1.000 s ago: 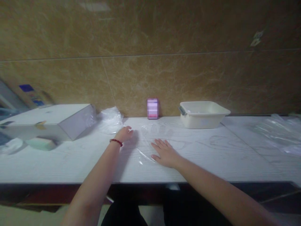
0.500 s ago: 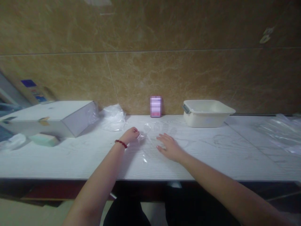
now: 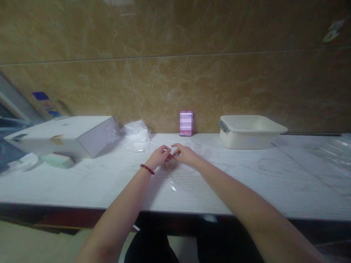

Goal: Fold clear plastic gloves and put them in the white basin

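Note:
My left hand [image 3: 159, 156], with a red beaded bracelet at the wrist, is closed in a pinch on a thin piece of clear plastic [image 3: 170, 161]. My right hand [image 3: 186, 155] meets it from the other side, thumb and fingers curled together at the same plastic. The fingertips of both hands almost touch, and they partly hide what is between them. Just below the hands, a shiny bit of clear film [image 3: 172, 186] shows on the white wood-grain table [image 3: 109, 186]; I cannot tell whether it joins the held piece.
A phone [image 3: 186, 123] leans on the tiled wall. A cream plastic bin [image 3: 246, 140] with a grey handle stands back right. To the left are a white box [image 3: 65, 131], a crumpled clear bag [image 3: 135, 135] and a pale green block [image 3: 59, 160]. Clear plastic sheets [image 3: 334, 153] lie far right.
My right hand has moved left from spread fingers over the table to a pinch beside my left hand. My left hand stays closed on the plastic. The view has shifted slightly.

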`<state>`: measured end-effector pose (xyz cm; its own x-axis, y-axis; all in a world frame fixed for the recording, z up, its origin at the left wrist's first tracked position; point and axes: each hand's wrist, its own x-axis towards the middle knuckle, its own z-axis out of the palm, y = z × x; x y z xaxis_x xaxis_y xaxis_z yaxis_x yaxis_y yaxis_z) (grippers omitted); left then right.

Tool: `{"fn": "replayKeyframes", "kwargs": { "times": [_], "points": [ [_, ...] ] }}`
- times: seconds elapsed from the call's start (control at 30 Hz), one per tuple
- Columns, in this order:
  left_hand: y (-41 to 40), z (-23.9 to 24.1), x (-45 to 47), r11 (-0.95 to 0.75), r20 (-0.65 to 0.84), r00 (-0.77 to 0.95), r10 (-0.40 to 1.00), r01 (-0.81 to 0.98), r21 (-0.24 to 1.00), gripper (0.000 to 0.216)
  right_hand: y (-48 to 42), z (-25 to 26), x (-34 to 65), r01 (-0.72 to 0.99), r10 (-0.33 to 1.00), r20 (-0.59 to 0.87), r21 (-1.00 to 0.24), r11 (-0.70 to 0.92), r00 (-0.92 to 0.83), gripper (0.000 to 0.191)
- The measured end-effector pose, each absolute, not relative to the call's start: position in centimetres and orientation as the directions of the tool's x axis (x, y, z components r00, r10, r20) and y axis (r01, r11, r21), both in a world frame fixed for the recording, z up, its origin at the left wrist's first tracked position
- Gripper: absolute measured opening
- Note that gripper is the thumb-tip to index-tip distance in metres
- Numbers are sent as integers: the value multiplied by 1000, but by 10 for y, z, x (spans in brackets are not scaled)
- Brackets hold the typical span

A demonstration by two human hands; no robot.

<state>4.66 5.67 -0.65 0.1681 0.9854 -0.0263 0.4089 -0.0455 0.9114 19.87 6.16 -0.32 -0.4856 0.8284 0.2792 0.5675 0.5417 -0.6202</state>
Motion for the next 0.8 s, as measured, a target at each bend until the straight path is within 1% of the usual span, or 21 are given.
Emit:
{"fn": "replayKeyframes", "kwargs": {
  "times": [0.07, 0.13, 0.2, 0.23, 0.33, 0.4, 0.53, 0.67, 0.73, 0.8],
  "points": [
    [54, -7, 46, -57, -27, 189, 982, 427, 902, 32, 62, -7, 200, 570, 824, 286, -610, 550, -488, 36],
    [47, -10, 45, -104, -16, 233, 972, 493, 864, 40, 62, -10, 204, 586, 814, 296, -577, 569, -499, 24],
    [38, -15, 46, -165, 4, 263, 965, 593, 788, 45, 62, -11, 208, 604, 798, 307, -529, 596, -519, 13],
    [34, -18, 47, -193, 22, 262, 965, 650, 735, 43, 62, -11, 211, 613, 789, 309, -502, 610, -531, 11],
    [21, -26, 53, -261, 125, 231, 965, 790, 555, 30, 60, -11, 220, 628, 763, 308, -437, 644, -568, 12],
    [16, -29, 56, -274, 169, 219, 961, 831, 484, 28, 58, -13, 226, 617, 737, 313, -406, 674, -599, 14],
    [9, -29, 58, -299, 221, 225, 949, 865, 402, 23, 56, -20, 234, 592, 708, 333, -392, 704, -622, 16],
    [1, -29, 54, -403, 283, 321, 904, 861, 311, 17, 59, -29, 237, 601, 715, 325, -388, 698, -620, 18],
    [0, -28, 51, -450, 293, 369, 882, 843, 295, 18, 60, -32, 238, 601, 715, 331, -388, 698, -616, 19],
    [6, -24, 45, -444, 288, 360, 887, 837, 320, 23, 61, -32, 240, 599, 715, 337, -391, 698, -613, 20]
  ]
}}
